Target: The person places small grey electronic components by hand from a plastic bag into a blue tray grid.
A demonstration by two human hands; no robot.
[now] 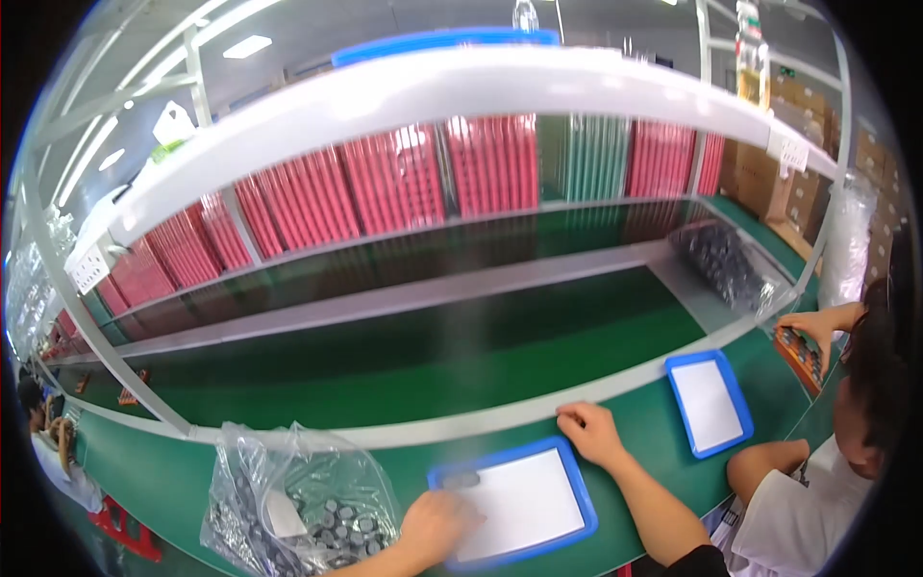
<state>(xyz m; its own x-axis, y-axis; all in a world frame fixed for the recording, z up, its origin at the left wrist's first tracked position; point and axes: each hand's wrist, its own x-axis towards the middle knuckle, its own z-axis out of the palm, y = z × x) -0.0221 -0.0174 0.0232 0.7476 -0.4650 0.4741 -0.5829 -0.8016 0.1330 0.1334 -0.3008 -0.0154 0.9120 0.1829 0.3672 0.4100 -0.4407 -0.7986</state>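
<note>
My left hand (437, 527) is over the left edge of a blue-rimmed tray (588, 500) with a white sheet in its base; motion smears its fingers. Just beyond it a blurred dark round piece (464, 479) shows above the sheet; whether it touches the fingers I cannot tell. To the left, an open clear plastic bag (361, 471) holds several dark, round, cap-like pieces (346, 524) and a white slip (286, 514). My right hand (594, 433) rests beyond the tray's far right corner, by the bench rail, fingers curled in with nothing visible in them.
A second blue tray (740, 409) lies to the right. Further right, a person's hand (817, 327) holds an orange rack (798, 361) of small parts. Beyond the rail (510, 415) runs a green conveyor belt (538, 337). A bag of dark parts (721, 260) lies across it; overhead is a white shelf (461, 82).
</note>
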